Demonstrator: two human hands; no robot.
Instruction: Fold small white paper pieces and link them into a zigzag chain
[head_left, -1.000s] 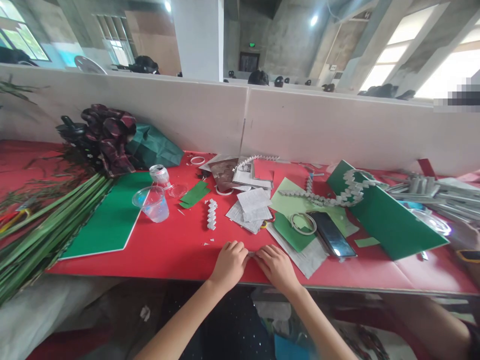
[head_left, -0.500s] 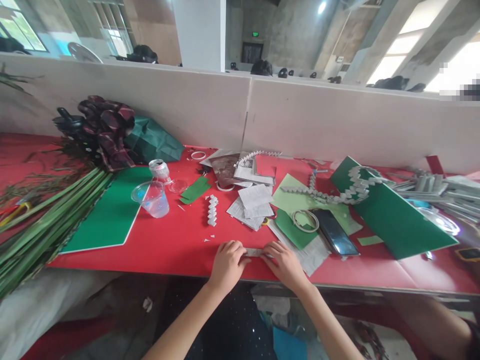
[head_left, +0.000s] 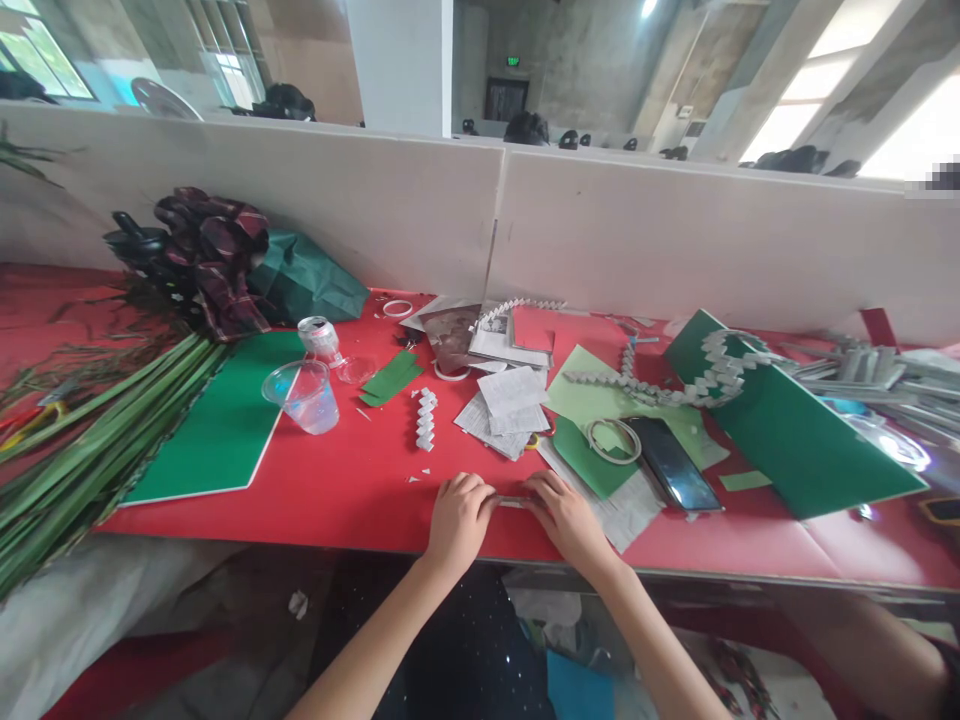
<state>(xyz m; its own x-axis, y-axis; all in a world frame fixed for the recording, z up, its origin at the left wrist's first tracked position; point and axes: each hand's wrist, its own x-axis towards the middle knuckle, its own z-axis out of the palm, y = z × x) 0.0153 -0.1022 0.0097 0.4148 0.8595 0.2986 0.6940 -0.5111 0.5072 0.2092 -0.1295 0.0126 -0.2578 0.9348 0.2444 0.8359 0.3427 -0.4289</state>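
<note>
Between my two hands a narrow folded paper strip [head_left: 512,502] is stretched low over the red table [head_left: 360,500], near its front edge. My left hand [head_left: 460,515] pinches the strip's left end, and my right hand [head_left: 562,515] pinches the other end. The fingers hide both ends of the strip. Beyond my left hand lies a short zigzag chain of folded paper [head_left: 425,420], with small paper scraps close by. Several printed paper pieces [head_left: 514,400] are stacked just past the hands.
To the right lie a phone [head_left: 679,465], a tape roll [head_left: 613,441], a longer paper chain [head_left: 705,385] and a leaning green board [head_left: 795,430]. At left stand a plastic cup [head_left: 307,400] and a can [head_left: 319,340], beside long green leaves [head_left: 112,450]. A white partition [head_left: 637,240] closes the back.
The paper strip looks narrower now, folded or turned edge-on between my fingers. Both hands have stayed in nearly the same place.
</note>
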